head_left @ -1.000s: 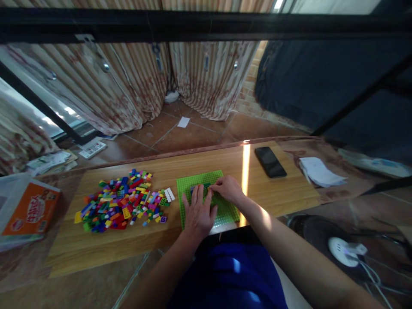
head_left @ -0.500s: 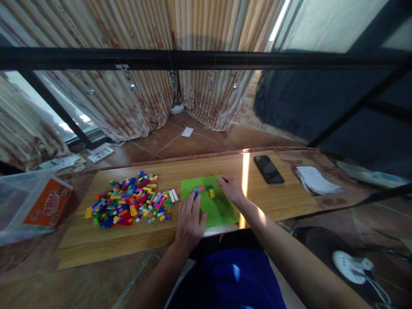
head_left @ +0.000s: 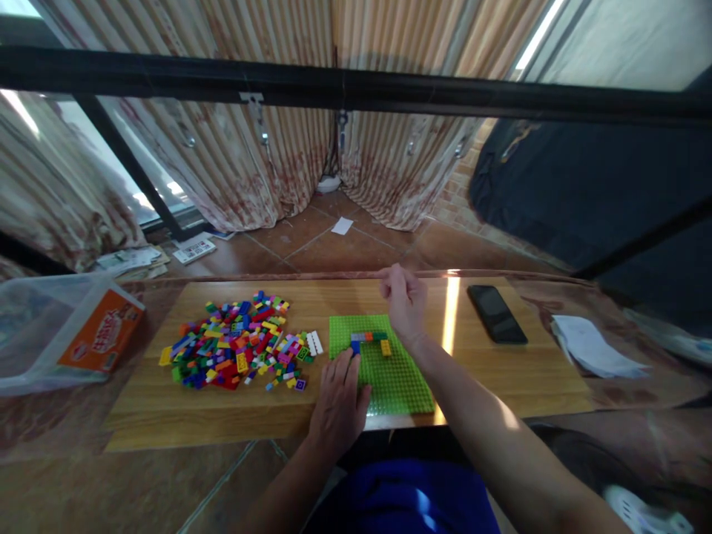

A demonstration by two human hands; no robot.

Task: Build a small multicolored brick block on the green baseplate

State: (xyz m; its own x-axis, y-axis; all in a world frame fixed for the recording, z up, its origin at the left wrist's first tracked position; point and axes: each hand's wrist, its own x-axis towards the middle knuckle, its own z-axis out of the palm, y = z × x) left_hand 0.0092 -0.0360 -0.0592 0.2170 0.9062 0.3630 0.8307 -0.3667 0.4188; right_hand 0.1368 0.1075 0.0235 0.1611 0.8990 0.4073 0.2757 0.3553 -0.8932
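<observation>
A green baseplate (head_left: 397, 382) lies on the wooden board, with a short row of grey, orange and green bricks (head_left: 369, 337) near its far side. A yellow brick (head_left: 386, 348) sits at the row's right end, and a blue brick (head_left: 355, 346) at its left end. My left hand (head_left: 340, 393) rests flat on the plate's left edge, fingers stretched out, fingertips close to the blue brick. Over the plate's far right corner is my right hand (head_left: 405, 300), its fingers curled in; whether anything is inside them is hidden.
Left of the plate spreads a pile of mixed toy bricks (head_left: 239, 341), with a white brick (head_left: 314, 343) at its near edge. A black phone (head_left: 497, 314) and some white paper (head_left: 598, 345) lie to the right. A clear plastic box (head_left: 50, 319) stands far left.
My right hand has risen from the plate and moved away from me, its fingers curling in. My left hand stays at the plate's left edge. The view has shifted slightly.
</observation>
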